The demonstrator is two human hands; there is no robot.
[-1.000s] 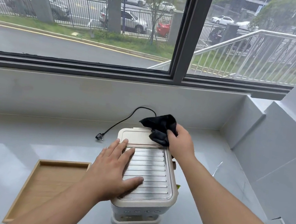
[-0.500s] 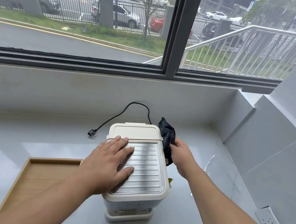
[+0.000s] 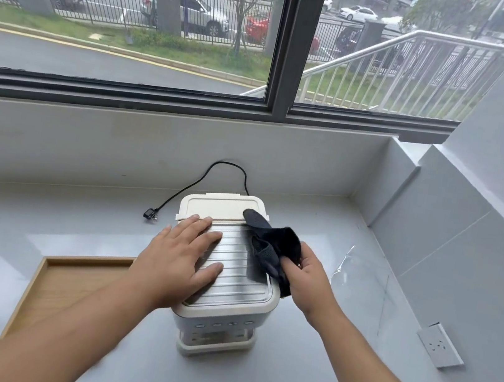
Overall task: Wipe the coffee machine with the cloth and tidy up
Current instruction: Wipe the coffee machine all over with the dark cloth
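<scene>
We wiped the coffee machine's top

On the grey table [image 3: 298, 377] the coffee machine [image 3: 226, 285] stood beside the wooden tray [image 3: 43, 284]. Our left hand [image 3: 179, 260] lay flat and spread on its ribbed lid; our right hand [image 3: 308, 276] had brought the pinched cloth [image 3: 272, 246] back from the machine's right side onto its top right edge. Open table lay right of the machine.

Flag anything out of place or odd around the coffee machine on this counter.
The power cord of the coffee machine trails loose behind it, its plug lying unplugged on the counter. A crumpled strip of clear film lies to the machine's right. No spill or damage shows.
</scene>
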